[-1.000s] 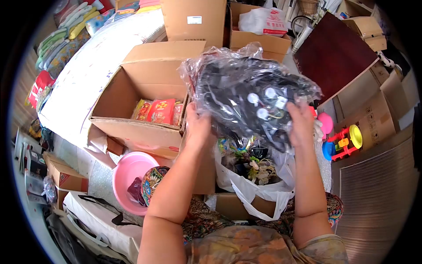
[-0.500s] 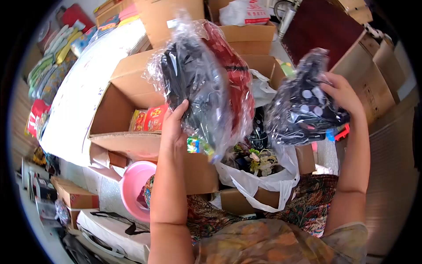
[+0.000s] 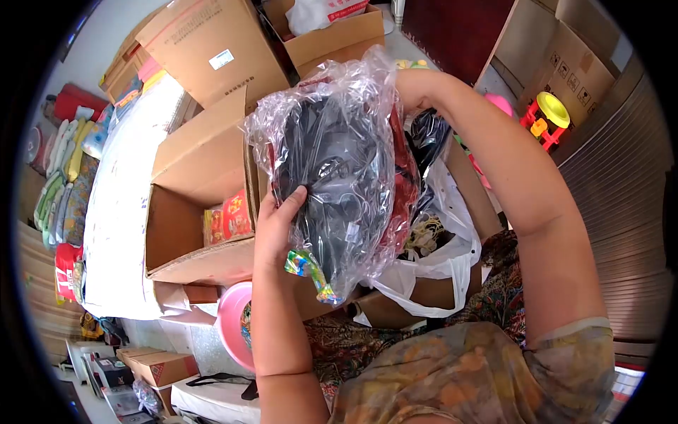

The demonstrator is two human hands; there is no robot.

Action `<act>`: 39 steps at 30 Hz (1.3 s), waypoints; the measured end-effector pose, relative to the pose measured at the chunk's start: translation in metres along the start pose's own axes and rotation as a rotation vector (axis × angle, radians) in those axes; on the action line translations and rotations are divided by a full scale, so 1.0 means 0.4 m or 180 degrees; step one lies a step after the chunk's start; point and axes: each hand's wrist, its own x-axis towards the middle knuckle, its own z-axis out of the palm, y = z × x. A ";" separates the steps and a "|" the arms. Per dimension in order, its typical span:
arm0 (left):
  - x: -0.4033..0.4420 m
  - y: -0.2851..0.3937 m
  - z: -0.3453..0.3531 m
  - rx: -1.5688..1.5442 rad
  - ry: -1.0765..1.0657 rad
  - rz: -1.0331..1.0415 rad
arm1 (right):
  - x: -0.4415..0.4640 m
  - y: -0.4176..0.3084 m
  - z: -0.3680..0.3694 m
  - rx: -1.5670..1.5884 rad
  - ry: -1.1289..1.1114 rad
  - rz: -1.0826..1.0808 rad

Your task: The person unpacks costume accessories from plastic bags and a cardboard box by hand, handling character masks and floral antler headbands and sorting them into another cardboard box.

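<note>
My left hand (image 3: 277, 222) is closed on the near left side of a black item wrapped in clear plastic (image 3: 335, 162), thumb on top. Behind the black item, a red item in clear plastic (image 3: 404, 191) shows along its right edge. A shiny green-and-yellow wrapper (image 3: 311, 272) is at its lower end. My right hand (image 3: 417, 92) reaches behind the upper right side of the wrapped bundle, its fingers mostly hidden. Just below it is dark shiny plastic (image 3: 429, 134). What the right hand holds, if anything, does not show.
A white plastic bag (image 3: 452, 272) with artificial flowers (image 3: 426, 237) lies before my lap. To the left stand an open cardboard box (image 3: 201, 261) holding red packets (image 3: 229, 219) and a pink basin (image 3: 229, 321). A yellow-and-red toy (image 3: 551, 113) is at right.
My right hand has moved left and away from me, behind the bundle; the dotted black packet it held is out of clear sight. The left-hand bundle now faces the camera more squarely.
</note>
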 end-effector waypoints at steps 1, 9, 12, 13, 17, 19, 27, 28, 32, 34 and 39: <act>-0.008 0.012 0.008 0.0072 0.0057 0.0024 | 0.005 0.008 0.001 0.0171 -0.0032 -0.0011; -0.011 -0.006 -0.019 -0.1353 -0.0413 -0.0814 | 0.061 -0.005 -0.011 0.0156 -0.0839 -0.0484; -0.005 -0.024 -0.014 -0.1839 -0.0346 -0.1003 | 0.131 0.011 -0.005 0.0248 -0.1548 -0.0460; -0.002 -0.026 -0.014 -0.1876 -0.0324 -0.0990 | 0.127 -0.009 -0.005 0.0309 -0.1654 -0.0369; 0.021 -0.030 -0.014 -0.1967 -0.0273 -0.0698 | 0.216 -0.033 -0.010 -0.0013 -0.1106 -0.0158; 0.029 -0.025 -0.020 -0.2024 -0.0241 -0.0512 | 0.222 -0.041 -0.024 -0.0245 -0.1039 -0.0169; -0.081 -0.043 -0.100 -0.2187 0.0149 0.0107 | 0.222 0.076 -0.092 0.0126 0.4228 -0.0412; -0.086 -0.044 -0.110 -0.2214 0.0209 0.0162 | 0.199 0.101 -0.053 0.0773 0.3693 -0.0608; -0.084 -0.041 -0.134 -0.2320 0.0330 0.0302 | 0.279 0.262 0.086 0.0183 0.1768 0.0860; -0.070 -0.036 -0.142 -0.2367 0.0369 0.0356 | 0.340 0.401 0.195 -0.0982 0.0855 0.1478; -0.029 -0.029 -0.163 -0.2458 0.0454 0.0490 | 0.361 0.776 0.484 -0.0885 0.0665 0.2158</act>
